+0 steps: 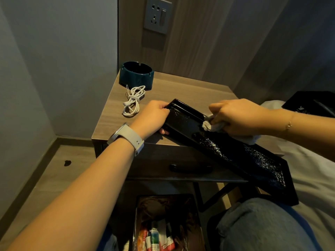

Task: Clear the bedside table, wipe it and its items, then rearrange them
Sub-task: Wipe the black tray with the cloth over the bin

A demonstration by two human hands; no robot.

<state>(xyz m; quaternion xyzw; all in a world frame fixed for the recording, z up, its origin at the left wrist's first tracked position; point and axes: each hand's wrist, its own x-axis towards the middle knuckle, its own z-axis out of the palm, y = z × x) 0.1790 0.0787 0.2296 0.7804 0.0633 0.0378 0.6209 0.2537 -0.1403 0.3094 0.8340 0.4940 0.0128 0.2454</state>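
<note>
The left hand [157,115] grips the far short end of a long black tray [226,151], fingers curled over its rim. The right hand [237,116] pinches a white cloth [213,125] and presses it on the tray's inside. The tray is tilted, its far end over the bedside table [181,87], its near end low beside the person's knee. On the table stand a dark blue ashtray [136,75] and, just in front of it, a coiled white cable [133,101].

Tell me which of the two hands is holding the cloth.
The right hand: it presses the white cloth onto the black tray, while the left hand, with the watch, only grips the tray's far end.
</note>
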